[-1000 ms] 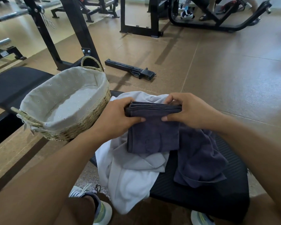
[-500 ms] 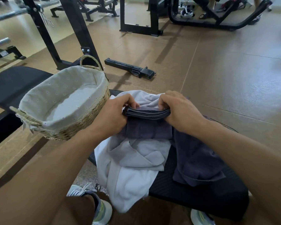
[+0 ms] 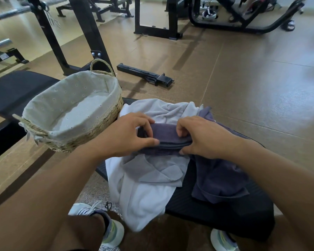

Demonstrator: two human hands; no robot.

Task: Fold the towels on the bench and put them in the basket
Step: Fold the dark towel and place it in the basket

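Presently: left hand (image 3: 129,134) and right hand (image 3: 203,137) pinch opposite ends of folded purple towel (image 3: 168,136). Advice: keep edges stacked and pinched, then lower flat into empty basket (image 3: 105,122).

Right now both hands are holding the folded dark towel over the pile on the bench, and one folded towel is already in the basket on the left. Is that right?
Not quite. The head view shows the basket holding only its pale cloth lining, with no towel in it. The rest stands: the left hand and right hand grip the folded dark towel over the pile on the bench.
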